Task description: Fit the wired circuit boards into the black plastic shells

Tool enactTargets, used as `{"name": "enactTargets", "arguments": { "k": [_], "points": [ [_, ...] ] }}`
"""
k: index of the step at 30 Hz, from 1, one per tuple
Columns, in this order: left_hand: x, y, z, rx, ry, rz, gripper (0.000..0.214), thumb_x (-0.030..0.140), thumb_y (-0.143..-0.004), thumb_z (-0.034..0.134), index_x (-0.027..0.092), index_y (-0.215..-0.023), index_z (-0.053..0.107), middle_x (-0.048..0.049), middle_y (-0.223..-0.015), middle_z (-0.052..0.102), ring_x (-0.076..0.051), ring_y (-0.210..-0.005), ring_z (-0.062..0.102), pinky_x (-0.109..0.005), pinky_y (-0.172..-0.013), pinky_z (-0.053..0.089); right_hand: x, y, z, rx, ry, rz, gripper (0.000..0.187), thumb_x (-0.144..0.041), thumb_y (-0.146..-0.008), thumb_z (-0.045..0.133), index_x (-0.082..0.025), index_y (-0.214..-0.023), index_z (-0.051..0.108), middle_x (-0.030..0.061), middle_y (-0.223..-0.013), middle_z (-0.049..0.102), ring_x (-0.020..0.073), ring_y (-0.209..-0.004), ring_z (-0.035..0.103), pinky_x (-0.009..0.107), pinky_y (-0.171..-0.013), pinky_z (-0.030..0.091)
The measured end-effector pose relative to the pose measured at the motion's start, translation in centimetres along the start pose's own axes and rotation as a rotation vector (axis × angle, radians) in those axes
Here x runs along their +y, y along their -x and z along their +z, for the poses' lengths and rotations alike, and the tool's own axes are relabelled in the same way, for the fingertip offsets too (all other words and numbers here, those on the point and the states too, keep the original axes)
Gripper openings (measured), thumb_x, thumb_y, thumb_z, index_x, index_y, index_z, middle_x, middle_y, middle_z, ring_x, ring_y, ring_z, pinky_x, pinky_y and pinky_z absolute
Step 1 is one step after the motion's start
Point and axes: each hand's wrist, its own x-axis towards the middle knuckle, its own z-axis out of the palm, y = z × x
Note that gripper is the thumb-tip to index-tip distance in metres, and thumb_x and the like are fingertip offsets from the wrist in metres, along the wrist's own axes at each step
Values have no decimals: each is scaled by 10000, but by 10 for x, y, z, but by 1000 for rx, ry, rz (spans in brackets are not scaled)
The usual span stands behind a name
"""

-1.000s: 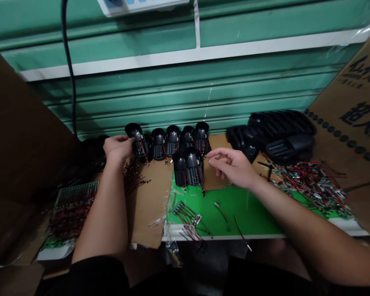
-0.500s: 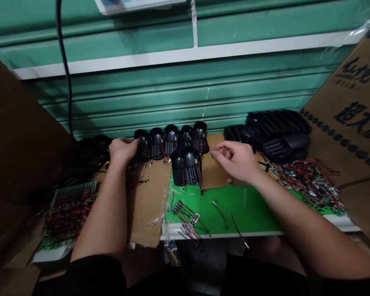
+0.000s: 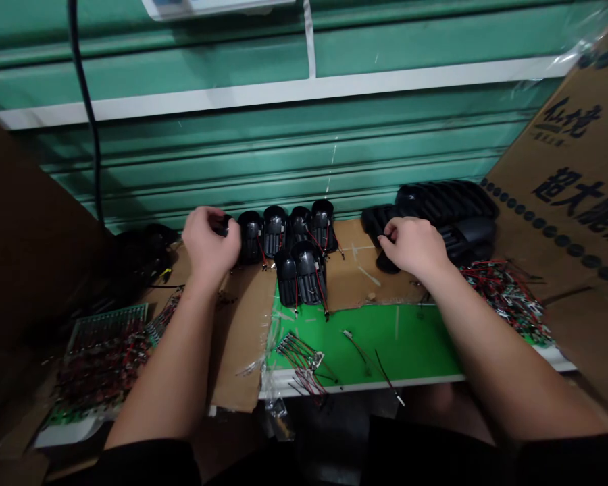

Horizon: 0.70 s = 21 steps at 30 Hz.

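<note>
Along the near edge of the desk (image 3: 410,344), a small cluster of wired boards (image 3: 301,361) is laid out, with loose leads (image 3: 367,358) placed just beside it. Farther in, to the right, a tangled heap of wires (image 3: 509,297) is piled. Beyond the cluster, a front pair of black casings (image 3: 309,277) is set side by side between the two hands, touched by neither.

The right hand (image 3: 414,248) is held palm down with its fingers curled and the thumb brought near them, a narrow posture; a dark casing (image 3: 386,262) is seen directly beneath it, but whether it is gripped cannot be told. The left hand (image 3: 213,243) is curled over the left end of the rear row of black casings (image 3: 275,233); the end casing is mostly covered, and its grip cannot be made out. Behind the right hand, more casings (image 3: 446,202) are stacked, backed by the ribbed green wall (image 3: 263,152).
</note>
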Motion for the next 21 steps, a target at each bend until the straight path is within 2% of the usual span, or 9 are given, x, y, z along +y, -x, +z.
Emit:
{"name": "enactTargets", "arguments": {
  "k": [2, 4, 7, 11, 14, 18, 21],
  "points": [
    [17, 14, 3, -35, 72, 132, 253, 363, -883, 647, 152, -1007, 712, -86, -1025, 762, -160, -935, 653, -315, -954, 547, 4, -1, -8, -88, -9, -28, 166, -380, -954, 734, -230, -923, 796, 99, -941, 819, 288, -884, 756, 366, -737, 484],
    [33, 30, 5, -72, 123, 248, 214, 358, -900, 637, 159, -944, 703, -73, -951, 747, -150, -899, 637, -305, -922, 533, 7, -1, -17, -197, -30, -77, 217, -424, -914, 789, -236, -806, 777, 70, -806, 787, 248, -780, 728, 346, -692, 459],
    [52, 50, 4, -147, 183, 329, 171, 331, -918, 635, 172, -881, 687, -67, -915, 739, -148, -888, 632, -301, -893, 520, 8, 3, -25, -313, 27, -126, 323, -552, -812, 873, -251, -749, 775, 62, -751, 761, 250, -736, 709, 343, -623, 417],
    [66, 66, 3, -217, 255, 398, 138, 302, -915, 651, 180, -861, 683, -61, -882, 734, -145, -858, 632, -302, -868, 522, 7, 7, -24, -293, 145, -151, 524, -691, -683, 935, -250, -939, 816, 113, -874, 796, 319, -826, 751, 350, -618, 436],
    [68, 72, 6, -245, 282, 434, 127, 283, -920, 649, 176, -867, 691, -61, -884, 741, -141, -851, 636, -300, -865, 522, 9, 6, -20, -272, 188, -119, 664, -706, -637, 959, -215, -1063, 824, 166, -978, 819, 344, -846, 776, 359, -631, 475],
    [67, 74, 10, -283, 296, 419, 123, 277, -914, 656, 172, -867, 700, -64, -895, 753, -135, -837, 632, -296, -859, 522, 12, 5, -19, -304, 188, -100, 613, -654, -575, 994, -202, -950, 819, 174, -948, 815, 353, -817, 776, 372, -619, 489],
    [68, 74, 9, -291, 316, 388, 116, 279, -895, 675, 172, -861, 705, -60, -892, 754, -127, -822, 622, -286, -847, 521, 12, 7, -23, -331, 135, -122, 563, -642, -524, 1010, -220, -817, 781, 128, -816, 771, 323, -739, 739, 358, -578, 438]
  ]
}}
